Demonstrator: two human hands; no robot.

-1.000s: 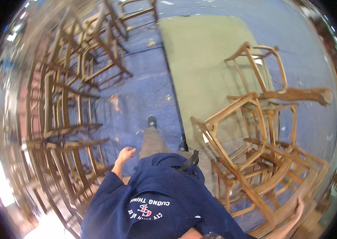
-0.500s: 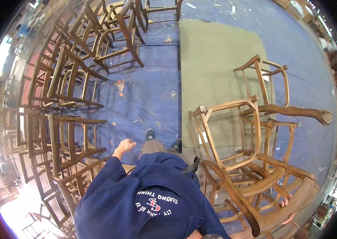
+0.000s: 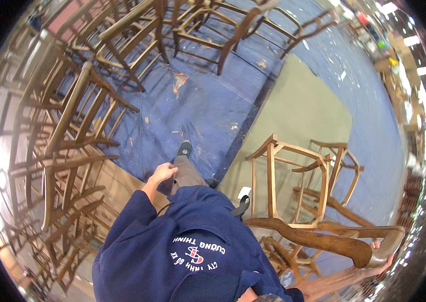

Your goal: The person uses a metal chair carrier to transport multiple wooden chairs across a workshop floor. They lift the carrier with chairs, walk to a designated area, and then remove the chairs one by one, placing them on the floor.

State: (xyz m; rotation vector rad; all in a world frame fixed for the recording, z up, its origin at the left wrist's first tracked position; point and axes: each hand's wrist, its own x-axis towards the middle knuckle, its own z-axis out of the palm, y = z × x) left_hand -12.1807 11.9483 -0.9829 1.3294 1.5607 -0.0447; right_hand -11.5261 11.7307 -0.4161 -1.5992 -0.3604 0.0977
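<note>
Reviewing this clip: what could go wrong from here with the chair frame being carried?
The right hand alone grips the wooden chair frame by its curved back rail, so it may swing or slip. The left hand hangs free. Stacked chair frames crowd the left side; a leg could snag. Debris on the blue tarp might trip a foot.

One person walks a blue-tarped workshop floor (image 3: 208, 108) carrying one unfinished wooden chair frame (image 3: 293, 201) at four o'clock; a second frame (image 3: 341, 163) stands just behind it. One green mat (image 3: 303, 108) lies at one o'clock. Stacked chair frames (image 3: 72, 126) from eight to twelve o'clock are too many and too tangled to count.
</note>
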